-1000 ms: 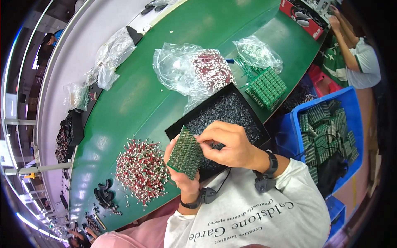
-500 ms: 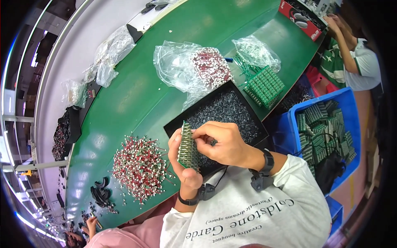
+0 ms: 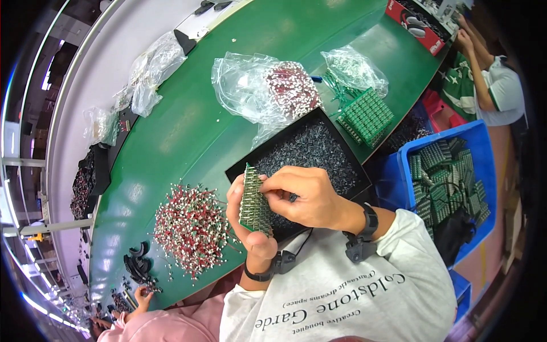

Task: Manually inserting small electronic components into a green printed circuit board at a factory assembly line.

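A green circuit board panel (image 3: 254, 202) with rows of small metallic parts stands tilted on edge in my left hand (image 3: 259, 246). Fingers wrap its left side and the thumb supports the bottom. My right hand (image 3: 307, 194) pinches at the panel's right face; whatever lies between its fingertips is too small or hidden to name. Both hands are over the near part of a black tray (image 3: 272, 142) filled with tiny dark pieces (image 3: 313, 142). To the left on the green table lies a heap of small red-and-white wired parts (image 3: 191, 231).
Beyond the tray are a clear bag (image 3: 242, 85) of red-and-white parts and a stack of green panels (image 3: 367, 117). At right stands a blue bin (image 3: 485, 134) holding panels, near a co-worker (image 3: 501, 94). Black curved pieces (image 3: 138, 265) and another person's hand (image 3: 142, 297) are lower left.
Both my hands and the panel have shifted slightly left, the right hand still pinching at the panel's face. At lower left, the other person's hand has moved right and up.
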A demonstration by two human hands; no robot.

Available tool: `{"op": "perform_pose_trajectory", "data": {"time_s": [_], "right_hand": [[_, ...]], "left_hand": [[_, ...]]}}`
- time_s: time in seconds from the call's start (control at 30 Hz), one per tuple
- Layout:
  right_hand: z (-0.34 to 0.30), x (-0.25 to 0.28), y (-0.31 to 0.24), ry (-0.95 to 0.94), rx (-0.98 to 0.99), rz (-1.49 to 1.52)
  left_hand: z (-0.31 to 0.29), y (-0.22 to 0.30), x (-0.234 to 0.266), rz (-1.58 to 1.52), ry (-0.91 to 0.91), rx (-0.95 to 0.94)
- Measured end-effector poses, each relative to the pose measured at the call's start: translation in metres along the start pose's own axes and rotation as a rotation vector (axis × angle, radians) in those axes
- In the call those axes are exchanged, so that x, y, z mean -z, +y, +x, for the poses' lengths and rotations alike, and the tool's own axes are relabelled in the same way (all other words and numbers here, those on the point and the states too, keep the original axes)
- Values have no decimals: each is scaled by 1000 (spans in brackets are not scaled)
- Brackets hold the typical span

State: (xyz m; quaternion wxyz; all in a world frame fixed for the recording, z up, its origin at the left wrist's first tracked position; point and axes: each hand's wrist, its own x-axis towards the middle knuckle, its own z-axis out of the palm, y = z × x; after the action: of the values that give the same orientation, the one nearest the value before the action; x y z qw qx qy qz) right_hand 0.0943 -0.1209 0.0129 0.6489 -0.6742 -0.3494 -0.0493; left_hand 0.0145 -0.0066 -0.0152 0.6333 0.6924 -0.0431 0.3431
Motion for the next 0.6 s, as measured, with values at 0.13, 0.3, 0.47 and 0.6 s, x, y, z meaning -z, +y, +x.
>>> {"op": "perform_pose_trajectory", "data": {"time_s": [0.13, 0.3, 0.47, 0.6], "right_hand": [[-1, -4, 2, 20, -41, 53], [-4, 12, 6, 17, -163, 39], [-2, 6, -1, -23, -43, -13], [-3, -2, -3, -31, -33, 58]], "left_hand": [[-2, 3, 2, 38, -12, 5], [-3, -3, 7, -110, 55, 85], [-4, 1, 5, -65, 54, 86], [-5, -2, 3, -38, 7, 29]]}}
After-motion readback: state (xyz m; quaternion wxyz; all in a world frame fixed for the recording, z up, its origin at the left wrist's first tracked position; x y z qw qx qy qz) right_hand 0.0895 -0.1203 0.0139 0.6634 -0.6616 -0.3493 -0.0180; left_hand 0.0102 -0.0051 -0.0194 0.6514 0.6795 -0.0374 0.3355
